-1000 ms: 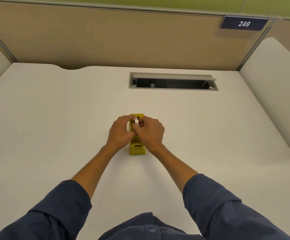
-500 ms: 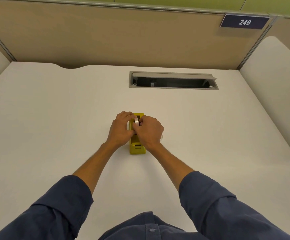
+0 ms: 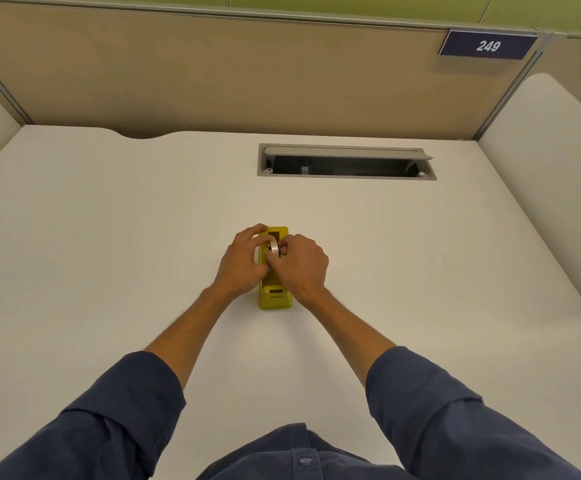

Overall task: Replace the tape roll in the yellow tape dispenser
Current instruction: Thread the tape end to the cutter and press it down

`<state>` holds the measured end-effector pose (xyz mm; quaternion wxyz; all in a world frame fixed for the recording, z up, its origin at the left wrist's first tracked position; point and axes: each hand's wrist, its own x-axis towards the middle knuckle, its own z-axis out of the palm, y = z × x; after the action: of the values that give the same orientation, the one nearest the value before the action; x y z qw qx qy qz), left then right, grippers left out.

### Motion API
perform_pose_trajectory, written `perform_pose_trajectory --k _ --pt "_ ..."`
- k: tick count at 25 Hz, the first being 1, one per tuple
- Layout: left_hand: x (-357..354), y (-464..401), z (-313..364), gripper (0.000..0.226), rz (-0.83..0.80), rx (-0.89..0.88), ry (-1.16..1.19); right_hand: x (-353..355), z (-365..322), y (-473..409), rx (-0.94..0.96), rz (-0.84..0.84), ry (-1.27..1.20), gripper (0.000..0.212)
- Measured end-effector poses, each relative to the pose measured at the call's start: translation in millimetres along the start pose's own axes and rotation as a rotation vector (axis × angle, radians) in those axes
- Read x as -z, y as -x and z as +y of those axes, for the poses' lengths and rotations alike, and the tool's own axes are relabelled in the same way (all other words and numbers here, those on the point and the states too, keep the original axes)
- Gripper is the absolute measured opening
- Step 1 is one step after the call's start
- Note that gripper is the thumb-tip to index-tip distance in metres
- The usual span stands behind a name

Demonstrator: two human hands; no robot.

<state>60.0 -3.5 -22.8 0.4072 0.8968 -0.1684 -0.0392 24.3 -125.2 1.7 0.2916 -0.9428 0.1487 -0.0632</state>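
Observation:
A yellow tape dispenser [image 3: 275,297] stands lengthwise in the middle of the white desk [image 3: 109,237], its cutter end toward me. A clear tape roll [image 3: 275,247] sits upright over the dispenser's well, held edge-on between both hands. My left hand [image 3: 244,263] grips the roll from the left, fingers curled over the dispenser's left wall. My right hand [image 3: 301,266] pinches the roll from the right with thumb and forefinger. The hands hide the middle of the dispenser, so I cannot tell whether the roll rests on its hub.
An open grey cable tray [image 3: 346,161] is recessed in the desk behind the dispenser. Beige partition panels [image 3: 230,74] close off the back and sides, with a sign reading 249 [image 3: 488,46] at the upper right.
The hands have stayed on the roll above the dispenser; my left fingers have spread slightly along the left wall. The view has shifted a little.

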Motion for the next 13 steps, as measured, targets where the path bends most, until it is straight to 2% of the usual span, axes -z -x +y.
perform_pose_trajectory --k 8,13 --pt "2.0 2.4 -1.8 0.041 -0.046 -0.025 0.063 2.1 2.3 -0.7 -0.011 -0.011 -0.072 0.019" --pt "3.6 1.5 0.3 0.037 -0.042 -0.031 0.086 5.6 17.0 -1.0 0.005 -0.069 -0.283 0.027"
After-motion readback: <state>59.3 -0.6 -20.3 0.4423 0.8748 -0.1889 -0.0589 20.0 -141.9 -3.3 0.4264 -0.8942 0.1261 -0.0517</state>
